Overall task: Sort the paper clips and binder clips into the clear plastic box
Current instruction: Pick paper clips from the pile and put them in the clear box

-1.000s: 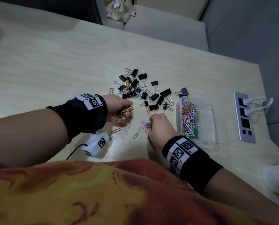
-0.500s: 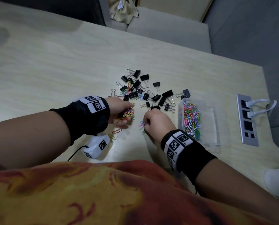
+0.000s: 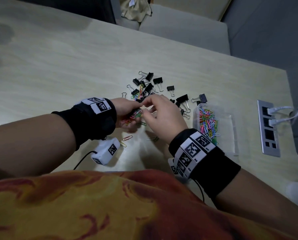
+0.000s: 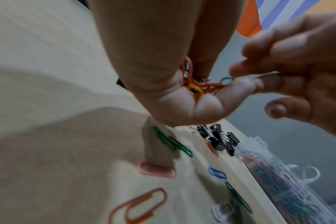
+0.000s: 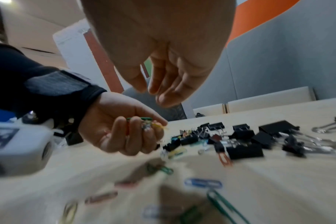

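My left hand (image 3: 130, 112) is cupped palm-up just above the table and holds a bunch of coloured paper clips (image 4: 194, 87), also seen in the right wrist view (image 5: 144, 122). My right hand (image 3: 155, 108) meets it from the right, its fingertips over the left palm. In the left wrist view its thumb and forefinger (image 4: 274, 66) pinch a thin, blurred paper clip. The clear plastic box (image 3: 231, 118) stands to the right with many coloured paper clips (image 3: 208, 122) inside. Black binder clips (image 3: 157, 80) lie in a pile beyond both hands. Loose paper clips (image 3: 127, 138) lie on the table below the hands.
A white tagged device (image 3: 106, 151) with a black cable lies under my left wrist. A grey socket panel (image 3: 267, 130) with white plugs is set into the table at the right. A grey sofa (image 3: 179, 28) stands past the far edge.
My right hand has left the table, where it was gathering clips, and moved up and left to meet my left hand. The left hand has risen slightly with its bunch.
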Action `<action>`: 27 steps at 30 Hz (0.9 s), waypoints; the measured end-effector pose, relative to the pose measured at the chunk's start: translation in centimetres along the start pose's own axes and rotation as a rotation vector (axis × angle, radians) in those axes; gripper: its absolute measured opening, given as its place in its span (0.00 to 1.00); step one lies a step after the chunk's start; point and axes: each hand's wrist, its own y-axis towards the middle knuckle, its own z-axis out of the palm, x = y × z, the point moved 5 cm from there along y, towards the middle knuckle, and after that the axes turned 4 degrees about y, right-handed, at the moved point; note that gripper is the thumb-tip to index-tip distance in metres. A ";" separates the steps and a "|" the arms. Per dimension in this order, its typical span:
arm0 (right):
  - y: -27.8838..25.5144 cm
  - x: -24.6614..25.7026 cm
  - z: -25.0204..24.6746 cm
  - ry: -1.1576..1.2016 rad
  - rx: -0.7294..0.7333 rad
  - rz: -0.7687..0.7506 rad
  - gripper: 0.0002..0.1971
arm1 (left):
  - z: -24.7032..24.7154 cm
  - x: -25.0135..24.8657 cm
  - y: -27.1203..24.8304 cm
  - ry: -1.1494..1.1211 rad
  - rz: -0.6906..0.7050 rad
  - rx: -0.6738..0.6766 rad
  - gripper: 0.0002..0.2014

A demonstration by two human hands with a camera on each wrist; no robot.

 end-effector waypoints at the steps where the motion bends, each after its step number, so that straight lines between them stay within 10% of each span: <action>1: -0.2 -0.1 0.1 -0.040 -0.008 -0.052 0.08 | -0.4 0.0 -0.2 -0.008 -0.022 -0.014 0.20; 11: -3.9 -1.8 9.7 -0.581 0.763 -0.636 0.27 | -5.0 -0.9 -2.1 0.071 -0.017 -0.232 0.17; 18: -2.0 -4.4 5.8 -0.612 0.554 -0.498 0.27 | -4.3 -0.5 -2.1 0.072 -0.022 -0.226 0.17; 23: 0.0 -4.5 5.4 -0.513 0.462 -0.112 0.41 | -2.5 -0.6 -2.4 0.041 -0.034 -0.146 0.16; 27: -0.5 -4.3 6.2 -0.565 0.463 -0.203 0.24 | -2.1 -0.6 -2.2 0.089 -0.023 -0.166 0.16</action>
